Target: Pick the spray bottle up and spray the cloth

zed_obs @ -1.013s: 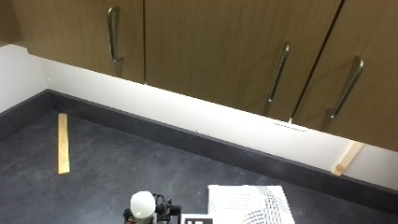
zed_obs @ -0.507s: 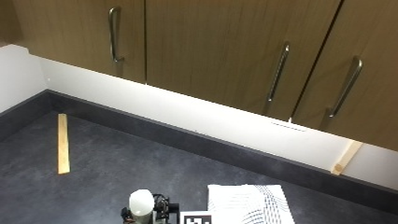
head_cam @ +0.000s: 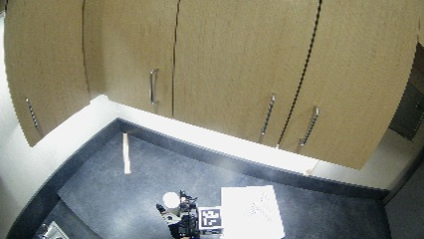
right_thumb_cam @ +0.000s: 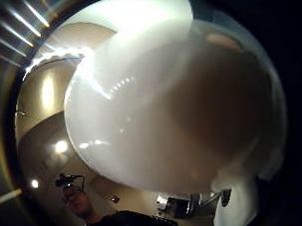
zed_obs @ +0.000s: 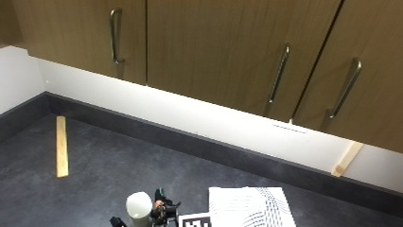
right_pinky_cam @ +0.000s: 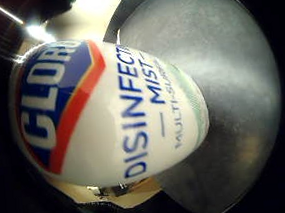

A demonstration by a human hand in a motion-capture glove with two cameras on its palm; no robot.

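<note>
**Hazards, left to right**
- Strip (zed_obs: 61,146), wood: flat on counter (zed_obs: 113,179), far left, well apart from everything else. No likely part in the job.
- Bottle (zed_obs: 139,206), white, rounded top: near front edge of counter, just left of right hand (zed_obs: 161,210). Base cut off in outside view, so standing or lifted not determinable. Large in both palm views, hence close to palm. Smooth, glossy, rounded wall, judged liable to slip or twist if taken low or off-centre. Tipping likely if nudged before being properly held.
- Right hand: dark shapes just beside bottle. Grip unreadable, so closed, open or merely alongside cannot be told.
- Cloth (zed_obs: 250,206), white with fine stripes: flat on counter, right of hand, near but apart from bottle. Nozzle direction not visible. If aimed wrong, mist onto counter or cabinets (zed_obs: 214,52) instead of cloth. Light fabric, judged apt to shift or ruck if brushed.
- Second strip (zed_obs: 347,158): leaning at back wall, far right, out of reach of the work.

**Containers**
- Bottle: sole container. Label (right_pinky_cam: 133,112) blue on white, reading "DISINFECT…", "MIST", with red-and-blue badge. Opaque wall, so fill level not visible. Contents presumed liquid from label only.
- Cabinets: doors shut, contents unseen.
</note>
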